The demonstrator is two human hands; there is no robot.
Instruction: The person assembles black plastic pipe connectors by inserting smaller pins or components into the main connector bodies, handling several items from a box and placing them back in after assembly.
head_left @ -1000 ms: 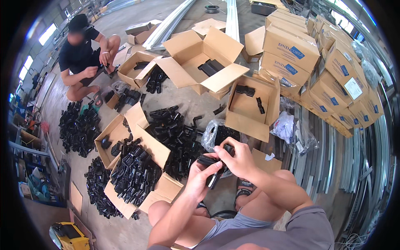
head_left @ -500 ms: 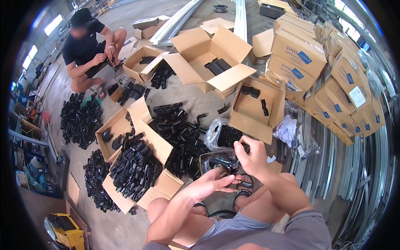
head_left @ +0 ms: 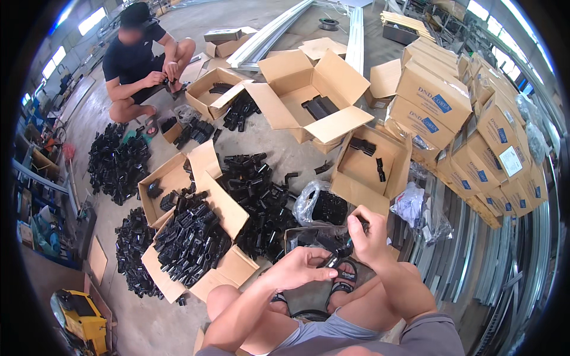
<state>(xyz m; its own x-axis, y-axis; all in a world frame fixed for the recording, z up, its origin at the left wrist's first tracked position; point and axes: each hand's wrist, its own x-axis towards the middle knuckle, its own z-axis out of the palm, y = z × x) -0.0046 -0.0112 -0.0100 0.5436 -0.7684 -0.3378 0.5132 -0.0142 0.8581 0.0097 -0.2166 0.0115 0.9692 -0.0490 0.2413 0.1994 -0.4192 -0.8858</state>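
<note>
My left hand (head_left: 300,267) and my right hand (head_left: 368,234) meet just above my knees, together gripping a small black plastic part (head_left: 330,259). Below them lies a low box of black parts (head_left: 312,237), and my sandalled feet show underneath. A clear plastic bag of black parts (head_left: 320,204) sits just beyond my hands. A large heap of black plastic fittings (head_left: 258,199) spreads over the concrete floor to the left of the bag.
Open cardboard boxes hold black parts: one at my left (head_left: 190,243), one ahead on the right (head_left: 371,166), a big one further off (head_left: 314,101). Sealed cartons (head_left: 433,95) are stacked at right beside metal rails. A crouching person (head_left: 139,62) works at far left.
My hands have dropped lower and closer to my knees. The left hand has closed in on the small part together with the right.
</note>
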